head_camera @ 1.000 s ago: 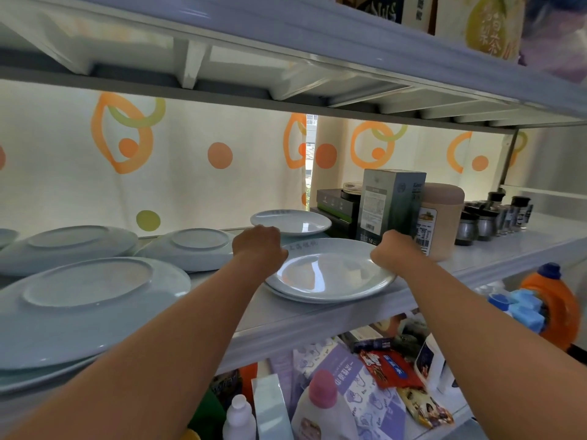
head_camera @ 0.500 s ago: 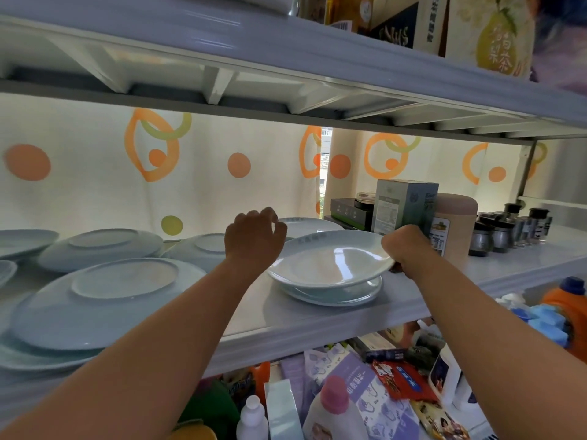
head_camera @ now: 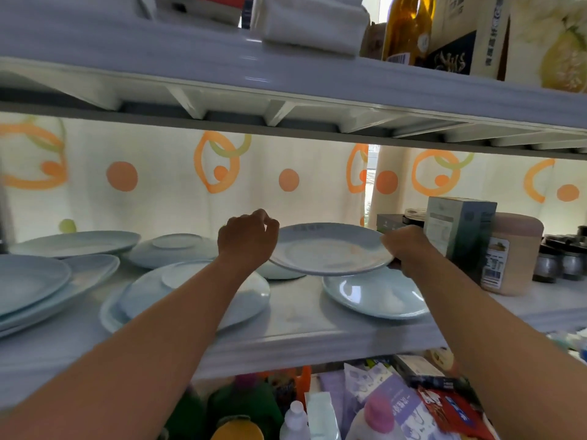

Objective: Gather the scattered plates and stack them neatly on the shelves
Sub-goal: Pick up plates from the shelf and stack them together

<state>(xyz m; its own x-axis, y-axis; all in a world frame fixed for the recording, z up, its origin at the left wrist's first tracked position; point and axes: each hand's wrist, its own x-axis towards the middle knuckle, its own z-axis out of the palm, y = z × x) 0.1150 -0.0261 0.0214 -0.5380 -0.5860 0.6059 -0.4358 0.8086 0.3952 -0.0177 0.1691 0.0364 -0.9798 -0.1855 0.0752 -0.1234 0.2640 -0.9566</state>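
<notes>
You hold the lifted plate (head_camera: 330, 249) clear above the shelf (head_camera: 301, 331). Your right hand (head_camera: 409, 249) is clamped on its right rim and your left hand (head_camera: 247, 239) is curled round its left rim. Just below it a lone plate (head_camera: 374, 296) lies flat. To its left an upturned plate (head_camera: 254, 296) and others lie scattered, so most of the stacking looks undone. Both thumbs are hidden, and the far-left pile (head_camera: 31, 287) is cut off.

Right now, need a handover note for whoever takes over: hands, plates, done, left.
Hands: left hand grips the left rim of the lifted plate, right hand its right rim.
Things: lifted plate is level, above the shelf; a face-up plate lies below it, to the right.
Done: a stack sits far left.
Left: set this plate down, gather the loose ones, including an upside-down plate.
</notes>
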